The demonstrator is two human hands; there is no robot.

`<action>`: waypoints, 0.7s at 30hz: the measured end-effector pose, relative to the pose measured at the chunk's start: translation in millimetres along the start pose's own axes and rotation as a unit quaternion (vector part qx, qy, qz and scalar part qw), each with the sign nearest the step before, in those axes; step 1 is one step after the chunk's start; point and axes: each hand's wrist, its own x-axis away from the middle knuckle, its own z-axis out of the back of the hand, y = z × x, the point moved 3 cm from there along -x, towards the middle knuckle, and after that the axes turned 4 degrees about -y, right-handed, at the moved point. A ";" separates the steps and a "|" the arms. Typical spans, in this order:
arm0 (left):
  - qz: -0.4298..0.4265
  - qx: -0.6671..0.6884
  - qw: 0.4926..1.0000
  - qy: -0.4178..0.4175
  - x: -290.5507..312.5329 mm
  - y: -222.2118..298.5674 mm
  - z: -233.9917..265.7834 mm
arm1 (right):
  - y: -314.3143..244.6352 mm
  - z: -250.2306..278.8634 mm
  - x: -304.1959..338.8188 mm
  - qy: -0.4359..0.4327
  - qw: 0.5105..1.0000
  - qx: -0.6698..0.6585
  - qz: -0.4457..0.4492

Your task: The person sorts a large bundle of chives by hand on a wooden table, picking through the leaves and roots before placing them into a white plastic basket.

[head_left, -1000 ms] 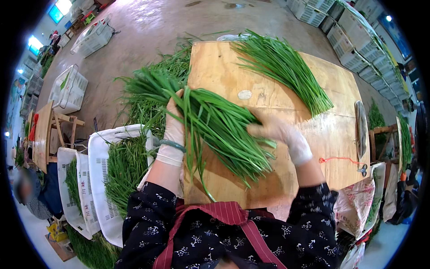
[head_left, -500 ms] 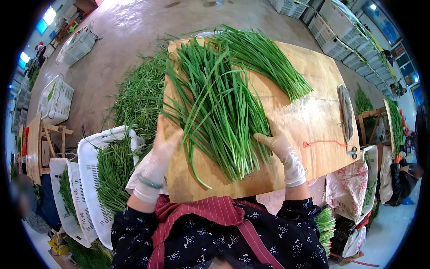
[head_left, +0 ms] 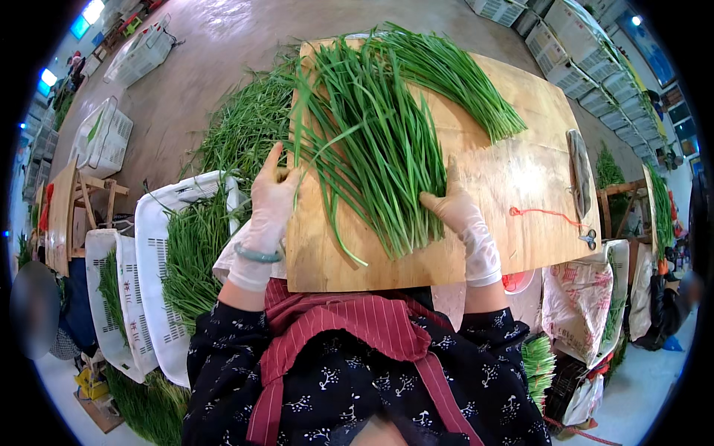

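A loose sheaf of long green chives lies flat on the wooden board, fanned from the board's far left corner toward its near edge, cut ends nearest, a few stray blades trailing past them.

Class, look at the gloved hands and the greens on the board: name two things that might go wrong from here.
1. The chives lie fanned and loose between the left hand and right hand; stalks may slide off the board.
2. A knife lies near the board's right edge; a reaching hand might catch it.
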 end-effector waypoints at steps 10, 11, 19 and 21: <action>0.198 0.167 0.953 -0.159 62.3 -16.5 -46.4 | -41.8 -43.9 7.6 0.023 0.993 0.113 0.030; 0.189 0.182 0.948 -0.178 56.9 -12.2 -51.2 | -43.7 -53.2 11.9 -0.012 0.998 0.010 0.056; 0.194 0.258 0.931 -0.170 43.8 -25.9 -38.7 | -11.5 -57.4 21.9 -0.163 0.891 -0.421 -0.038; 0.209 0.223 0.942 -0.142 51.7 -13.3 -36.3 | 8.8 -47.2 16.8 -0.148 0.916 -0.364 -0.082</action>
